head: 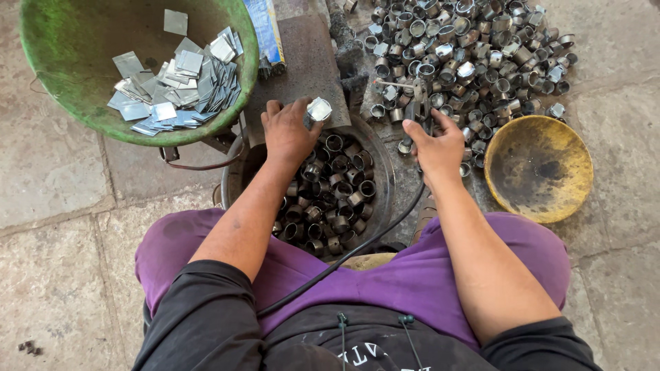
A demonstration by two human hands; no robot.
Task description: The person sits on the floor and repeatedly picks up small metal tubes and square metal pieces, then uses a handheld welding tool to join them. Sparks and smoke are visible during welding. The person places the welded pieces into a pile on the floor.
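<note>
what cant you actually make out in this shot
- Head view: the tool under the right hand is mostly covered by the fingers; its kind is unclear.
- The round metal pan of dark rings is partly hidden by the left hand and forearm.
- The green plastic basin of flat silver squares is cut off by the top edge.
- The pile of shiny metal rings runs past the top edge.
- The small shiny metal piece at the left fingertips is too small to tell its shape.

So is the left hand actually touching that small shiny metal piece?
Touching. The head view shows the left hand pinching the small shiny metal piece between its fingertips, above the pan of metal rings, with no gap visible.
</note>
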